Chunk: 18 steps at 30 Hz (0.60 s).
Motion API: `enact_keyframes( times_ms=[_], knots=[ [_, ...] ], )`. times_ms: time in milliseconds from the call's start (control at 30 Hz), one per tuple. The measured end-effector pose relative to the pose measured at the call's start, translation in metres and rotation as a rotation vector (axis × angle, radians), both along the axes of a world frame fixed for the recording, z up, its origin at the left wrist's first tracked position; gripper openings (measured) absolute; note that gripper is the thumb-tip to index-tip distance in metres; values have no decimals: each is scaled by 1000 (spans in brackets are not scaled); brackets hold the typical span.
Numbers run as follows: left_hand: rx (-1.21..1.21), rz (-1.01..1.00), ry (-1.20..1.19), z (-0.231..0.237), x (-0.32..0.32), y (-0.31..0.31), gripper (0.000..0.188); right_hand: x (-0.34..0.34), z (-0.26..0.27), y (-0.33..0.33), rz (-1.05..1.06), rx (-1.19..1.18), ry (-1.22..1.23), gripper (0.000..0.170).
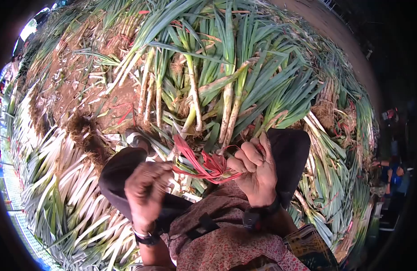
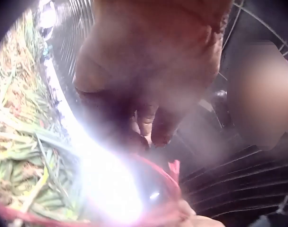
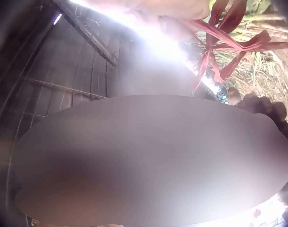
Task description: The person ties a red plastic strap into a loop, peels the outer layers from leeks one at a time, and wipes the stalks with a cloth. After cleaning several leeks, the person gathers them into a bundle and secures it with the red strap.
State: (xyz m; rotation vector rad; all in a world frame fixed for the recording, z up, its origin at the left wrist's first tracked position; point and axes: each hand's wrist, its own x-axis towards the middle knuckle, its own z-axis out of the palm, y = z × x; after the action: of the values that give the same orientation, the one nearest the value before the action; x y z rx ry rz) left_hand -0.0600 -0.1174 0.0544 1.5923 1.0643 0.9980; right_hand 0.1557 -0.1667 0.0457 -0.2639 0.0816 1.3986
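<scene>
Red plastic strips (image 1: 204,165) stretch between the two hands, bunched and looped near the right one. My right hand (image 1: 258,174) grips them with curled fingers. The left hand (image 1: 147,189) is slightly blurred in the head view, its fingers curled and their tips pinching the strips' left end. In the left wrist view the left hand (image 2: 153,61) hangs above a curved red strip (image 2: 158,170). Knotted red strips (image 3: 224,45) trail from the right hand (image 3: 177,12) in the right wrist view, with the left hand (image 3: 264,106) farther off.
Leeks with green leaves (image 1: 226,77) lie across the ground in front. More leeks with white stalks (image 1: 77,180) are piled on the left, and others (image 1: 326,167) on the right. The person's bent knees (image 1: 120,176) flank the hands. Brown soil (image 1: 113,101) shows between piles.
</scene>
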Motion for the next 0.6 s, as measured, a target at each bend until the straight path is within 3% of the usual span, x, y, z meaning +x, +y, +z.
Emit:
enact_keyframes(
  times_ms=[100, 133, 200, 267, 333, 367, 400, 467, 600],
  knots=[
    [-1, -60, 37, 5, 12, -16, 22, -1, 4, -1, -17, 4, -55, 40],
    [97, 48, -65, 7, 16, -19, 21, -2, 4, -2, -19, 21, -92, 39],
    [-37, 131, -315, 16, 17, -23, 21, -6, 6, -7, -31, 34, -140, 39],
    [78, -5, -128, 10, 18, -15, 29, -10, 10, -6, -41, 51, -171, 38],
    [-226, -45, -269, 5, 36, -18, 37, -14, 12, -7, -52, 116, -237, 37],
    [-252, -120, -187, -9, 33, -21, 43, -15, 12, -8, -67, 142, -270, 37],
    [-433, -161, -290, -11, 36, -24, 39, -15, 12, -8, -72, 161, -289, 38],
    [-495, -277, -343, -6, 41, -25, 36, -16, 10, -11, -80, 189, -332, 41],
    [-529, -307, -475, 0, 43, -29, 28, -22, 6, -12, -34, 269, -438, 37]
  ],
)
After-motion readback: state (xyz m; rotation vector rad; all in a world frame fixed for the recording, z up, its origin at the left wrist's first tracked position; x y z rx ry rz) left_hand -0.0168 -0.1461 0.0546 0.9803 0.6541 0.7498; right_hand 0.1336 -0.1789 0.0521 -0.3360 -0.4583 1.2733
